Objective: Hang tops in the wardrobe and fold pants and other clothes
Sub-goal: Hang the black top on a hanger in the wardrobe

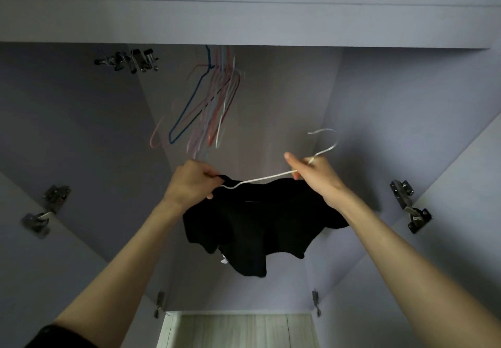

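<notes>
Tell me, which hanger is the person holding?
The white hanger, gripped by both hands above the black top. The blue, pink and red hangers just hang in the wardrobe, untouched.

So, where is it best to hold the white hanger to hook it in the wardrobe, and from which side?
Grip the white hanger at its neck just under the hook, from below, much as the right hand does now. The hook curves upward and is free, while the black top hangs from the arms beneath. The left hand steadies the far shoulder.
</notes>
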